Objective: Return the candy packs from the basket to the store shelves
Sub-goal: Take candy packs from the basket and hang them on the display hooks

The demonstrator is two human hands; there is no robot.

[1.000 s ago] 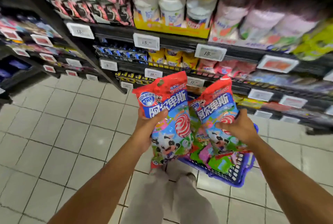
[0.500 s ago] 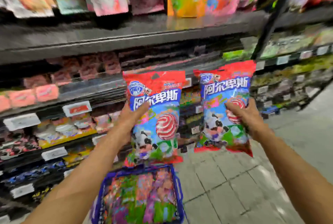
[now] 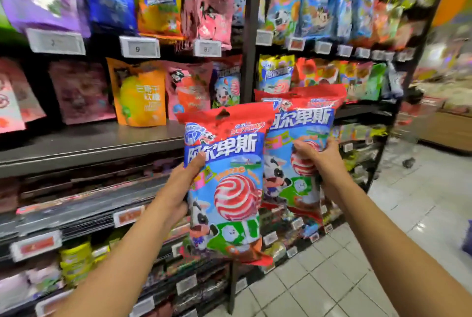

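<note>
My left hand (image 3: 178,189) grips one red-and-blue lollipop candy pack (image 3: 226,184) by its left edge, thumb across the front. My right hand (image 3: 324,163) grips a second, matching candy pack (image 3: 298,122) by its right side; that pack sits partly behind the first. Both packs are held upright in front of the store shelves (image 3: 89,145). Matching cow-and-lollipop packs (image 3: 227,87) hang on the shelf just above and behind the held ones. The basket is out of view.
Hanging rows of colourful candy bags fill the upper shelves, with price tags (image 3: 139,47) along the rails. A dark upright post (image 3: 249,35) divides two shelf bays. White tiled floor (image 3: 383,240) lies to the right, with a wooden display (image 3: 447,132) beyond.
The view has swung up and right, so the basket has dropped out of sight. Both hands have carried the packs higher and closer together, to the level of the hanging candy rows.
</note>
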